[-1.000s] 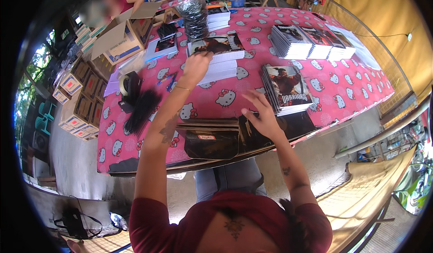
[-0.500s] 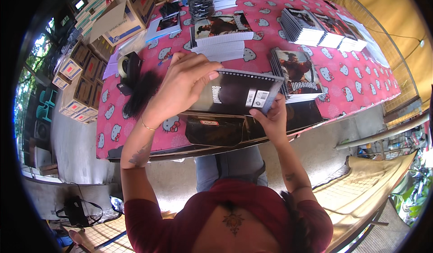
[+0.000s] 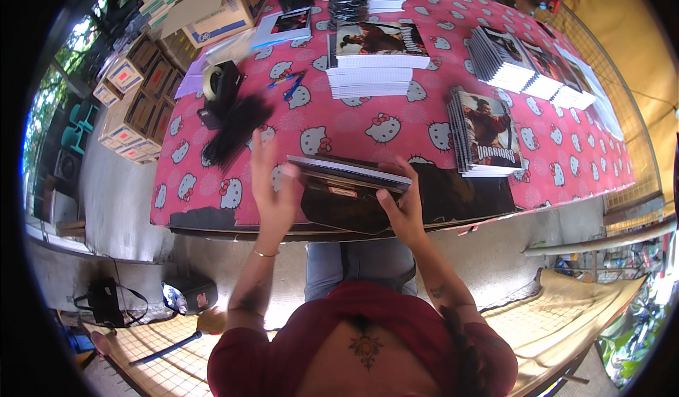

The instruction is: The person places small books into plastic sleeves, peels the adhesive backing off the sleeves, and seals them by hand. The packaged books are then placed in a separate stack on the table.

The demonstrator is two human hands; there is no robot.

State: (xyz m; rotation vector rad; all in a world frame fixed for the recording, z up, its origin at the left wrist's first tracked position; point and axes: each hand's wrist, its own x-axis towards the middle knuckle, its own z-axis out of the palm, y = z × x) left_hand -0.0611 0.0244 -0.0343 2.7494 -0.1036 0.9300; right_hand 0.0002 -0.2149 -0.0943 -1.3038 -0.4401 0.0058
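A spiral notebook is held above the table's near edge, seen almost edge-on with its pages and dark binding showing. My right hand grips its right end, thumb on the near side and fingers behind. At the notebook's left end, my left hand is smeared by motion; its fingers look stretched out and spread, and any contact with the notebook is unclear. Under the notebook lies a dark flat piece with a small label. To the right sits a short stack of picture-cover notebooks.
A pink patterned cloth covers the table. Farther back stand a notebook pile, more stacks and a black-wrapped roll. At left are a tape dispenser, black bristly strands, blue-handled scissors and cardboard boxes.
The notebook has come down toward me and tipped from showing its back cover to edge-on. My left hand has let go of its upper edge and moved down; my right hand keeps hold.
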